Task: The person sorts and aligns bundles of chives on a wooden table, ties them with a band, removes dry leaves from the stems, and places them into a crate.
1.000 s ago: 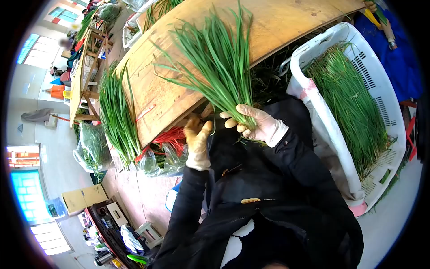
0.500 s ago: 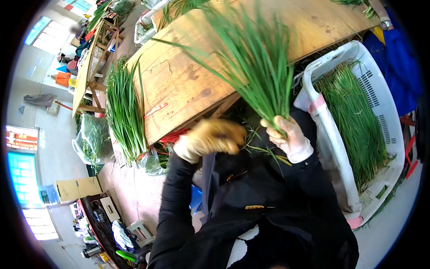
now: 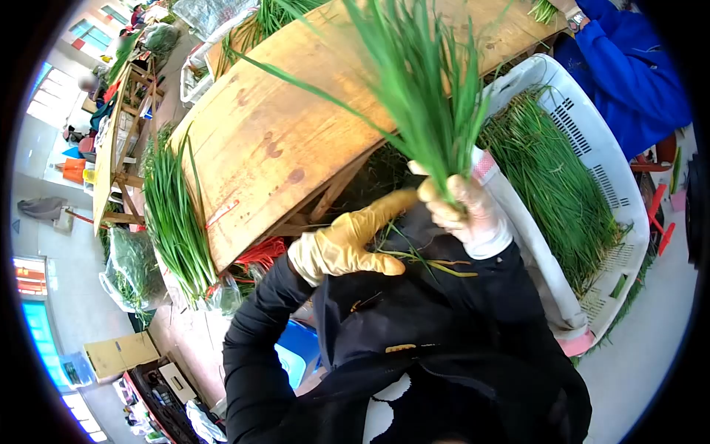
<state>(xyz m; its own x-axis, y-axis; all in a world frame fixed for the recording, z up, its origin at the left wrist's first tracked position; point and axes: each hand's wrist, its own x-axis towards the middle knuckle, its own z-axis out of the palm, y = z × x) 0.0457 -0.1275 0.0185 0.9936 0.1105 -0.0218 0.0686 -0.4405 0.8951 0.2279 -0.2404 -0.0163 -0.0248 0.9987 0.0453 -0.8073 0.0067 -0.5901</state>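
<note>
My right hand (image 3: 466,211), in a pale glove, is closed round the lower ends of a bunch of garlic chives (image 3: 421,89). The long green leaves fan upward over the table and are partly blurred. My left hand (image 3: 351,240), in a yellow glove, is apart from the bunch, to its lower left. Its thumb and fingers are spread, with nothing gripped. A few loose yellowish stalks (image 3: 444,266) lie on my dark apron (image 3: 370,311), just right of the left hand's fingers.
At my right stands a white plastic crate (image 3: 629,200) full of green leaves. A wooden table (image 3: 251,148) spans the front, with a pile of chives (image 3: 174,222) at its left edge. A co-worker's blue sleeve (image 3: 629,66) is at upper right. A blue bin (image 3: 299,351) stands below.
My left hand has gone from blurred and curled to spread fingers. The right hand still holds the chives, now more upright and slightly higher. The view has shifted, showing more of the co-worker.
</note>
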